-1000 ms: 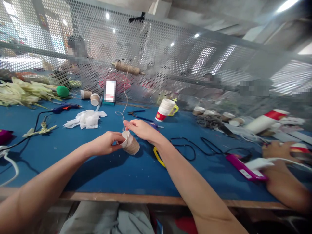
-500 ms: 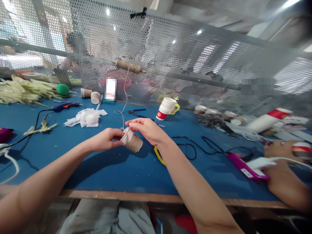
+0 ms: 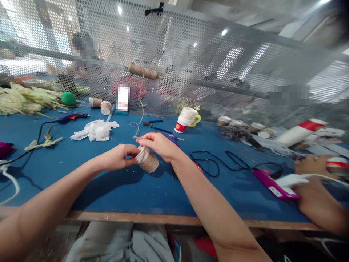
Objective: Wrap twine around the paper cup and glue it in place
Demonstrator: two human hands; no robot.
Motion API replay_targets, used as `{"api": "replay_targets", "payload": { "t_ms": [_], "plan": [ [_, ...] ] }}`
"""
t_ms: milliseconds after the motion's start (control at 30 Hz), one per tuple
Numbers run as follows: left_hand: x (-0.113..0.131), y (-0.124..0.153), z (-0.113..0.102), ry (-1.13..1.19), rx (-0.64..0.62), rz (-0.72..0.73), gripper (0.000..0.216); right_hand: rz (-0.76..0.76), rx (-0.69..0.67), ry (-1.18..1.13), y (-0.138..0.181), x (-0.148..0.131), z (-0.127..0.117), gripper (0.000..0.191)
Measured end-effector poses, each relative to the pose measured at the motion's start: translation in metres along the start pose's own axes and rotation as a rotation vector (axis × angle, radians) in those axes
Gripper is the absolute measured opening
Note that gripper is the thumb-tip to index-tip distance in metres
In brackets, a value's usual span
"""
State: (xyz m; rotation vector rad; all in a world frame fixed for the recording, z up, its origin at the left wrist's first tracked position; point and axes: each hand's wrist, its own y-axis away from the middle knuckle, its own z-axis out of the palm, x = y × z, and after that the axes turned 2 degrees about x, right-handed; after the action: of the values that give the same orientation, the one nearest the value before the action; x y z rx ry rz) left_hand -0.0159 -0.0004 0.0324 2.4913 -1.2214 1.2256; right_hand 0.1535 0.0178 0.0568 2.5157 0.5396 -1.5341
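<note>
A small paper cup [image 3: 148,161], its lower part wrapped in brown twine and its white rim bare, hangs tilted above the blue table. My left hand [image 3: 122,157] grips it by the rim, thumb outside and some fingers hidden in the mouth. Over the top of the cup, my right hand [image 3: 158,143] has its fingertips pinched on the twine [image 3: 141,105] close to the rim. That strand runs up to a twine spool [image 3: 142,71] mounted on the perforated metal screen.
Pliers [image 3: 155,125] and stacked paper cups [image 3: 185,119] lie beyond my hands. White crumpled pieces [image 3: 96,130] and a blue glue gun [image 3: 72,118] are on the left. At right are a purple power strip [image 3: 276,185], black cord and a co-worker's arm [image 3: 321,200].
My right hand has moved slightly left and down, its fingers closing on the twine by the rim. The left hand keeps its grip on the cup, which stays tilted.
</note>
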Motion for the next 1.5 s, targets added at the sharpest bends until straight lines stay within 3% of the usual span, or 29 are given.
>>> {"api": "replay_targets", "payload": {
  "t_ms": [167,333,867,1300,1500],
  "plan": [
    [-0.005,-0.001,-0.003,0.325,0.01,-0.148,0.019,-0.043,0.182,-0.212,0.012,0.0,-0.007,0.015],
    [-0.007,-0.001,-0.002,0.444,0.012,-0.177,0.022,-0.064,0.278,-0.254,0.016,0.003,-0.006,0.016],
    [0.005,0.001,-0.005,0.386,-0.002,-0.116,0.009,-0.019,0.317,-0.171,0.015,0.015,-0.001,0.023],
    [0.003,0.001,-0.008,0.185,0.015,0.01,0.015,0.035,0.303,-0.186,0.018,0.012,0.001,0.025],
    [0.001,0.002,-0.008,0.146,0.019,0.037,0.019,0.017,0.275,-0.087,0.019,0.014,0.002,0.026]
  ]
}}
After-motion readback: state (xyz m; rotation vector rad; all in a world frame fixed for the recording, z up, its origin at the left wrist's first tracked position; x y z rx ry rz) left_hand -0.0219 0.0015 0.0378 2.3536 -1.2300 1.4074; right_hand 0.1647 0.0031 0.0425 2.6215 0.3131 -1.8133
